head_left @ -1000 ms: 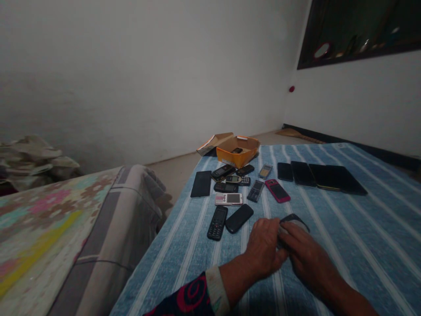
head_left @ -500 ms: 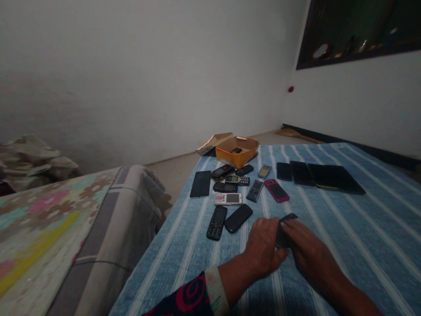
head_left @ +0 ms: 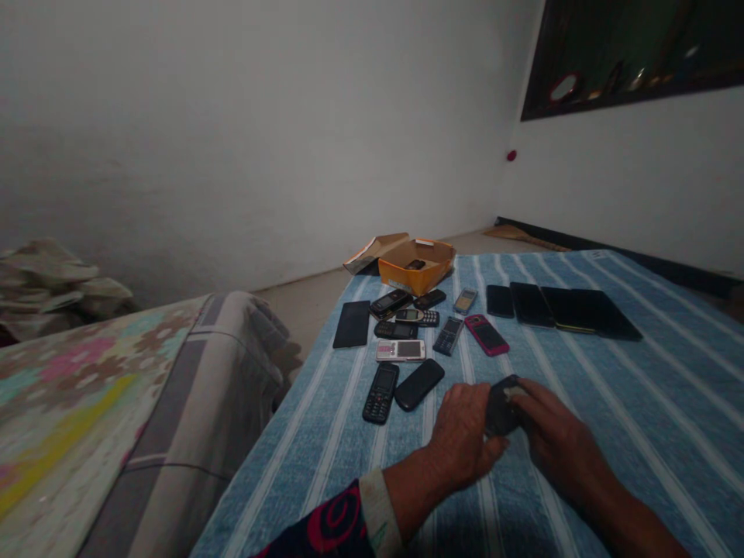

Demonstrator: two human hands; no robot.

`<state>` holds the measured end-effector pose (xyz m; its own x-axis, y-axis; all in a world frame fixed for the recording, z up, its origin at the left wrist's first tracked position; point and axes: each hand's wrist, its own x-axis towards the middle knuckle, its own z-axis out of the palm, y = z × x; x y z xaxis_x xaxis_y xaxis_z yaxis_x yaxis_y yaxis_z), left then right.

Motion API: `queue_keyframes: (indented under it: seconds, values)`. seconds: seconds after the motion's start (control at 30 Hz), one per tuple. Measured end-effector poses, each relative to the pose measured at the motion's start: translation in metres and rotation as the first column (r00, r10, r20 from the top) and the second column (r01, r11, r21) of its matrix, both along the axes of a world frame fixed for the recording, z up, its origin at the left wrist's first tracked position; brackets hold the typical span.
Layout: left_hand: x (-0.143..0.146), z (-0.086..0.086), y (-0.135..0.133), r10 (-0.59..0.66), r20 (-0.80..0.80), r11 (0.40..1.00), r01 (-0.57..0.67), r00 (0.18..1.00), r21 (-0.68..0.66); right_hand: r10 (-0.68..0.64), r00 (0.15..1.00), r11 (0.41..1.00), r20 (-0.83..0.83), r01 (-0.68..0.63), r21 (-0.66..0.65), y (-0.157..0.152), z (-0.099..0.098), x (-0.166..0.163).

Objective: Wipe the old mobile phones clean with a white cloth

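dark phone: pinched between both hands, just over the striped cloth
left hand: closed against the phone's left side
right hand: fingers gripping its right edge
black keypad phone: near, left of the left hand
orange box: well beyond both hands

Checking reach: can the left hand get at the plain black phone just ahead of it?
Probably yes: only bare cloth lies between the black phone and the left hand, though it and the right hand grip a dark object.

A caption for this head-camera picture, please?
Left hand and right hand hold a dark object over a striped cloth strewn with phones.
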<state>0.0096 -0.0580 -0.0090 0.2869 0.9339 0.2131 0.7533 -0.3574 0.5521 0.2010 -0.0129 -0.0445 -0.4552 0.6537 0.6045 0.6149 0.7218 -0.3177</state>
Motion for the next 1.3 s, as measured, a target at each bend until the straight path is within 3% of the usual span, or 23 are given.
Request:
queue_keyframes:
  seconds: [0.1, 0.4, 0.53, 0.8, 1.3]
  values:
    - [0.0, 0.0, 0.0, 0.003, -0.004, 1.0, -0.003, 1.0, 0.011, 0.006, 1.0, 0.999, 0.001, -0.006, 0.035, -0.002, -0.001, -0.002]
    - [0.001, 0.0, -0.001, 0.009, -0.033, 0.999, -0.007, 0.999, 0.052, 0.188, 0.982, 0.977, 0.002, -0.187, 0.099, -0.015, 0.002, -0.017]
    - [0.0, 0.003, -0.001, 0.002, -0.027, 1.0, -0.001, 1.0, 0.022, 0.157, 0.988, 0.986, 0.007, -0.157, 0.053, -0.011, 0.001, -0.013]
    - [-0.001, 0.009, -0.001, -0.027, -0.002, 0.999, 0.027, 1.0, -0.038, 0.041, 0.999, 0.989, 0.011, -0.042, 0.144, 0.0, -0.008, 0.0]
    - [-0.002, 0.009, -0.001, -0.026, -0.022, 0.998, 0.025, 0.999, -0.056, 0.157, 0.987, 0.974, 0.042, -0.162, 0.158, -0.011, -0.008, -0.011]
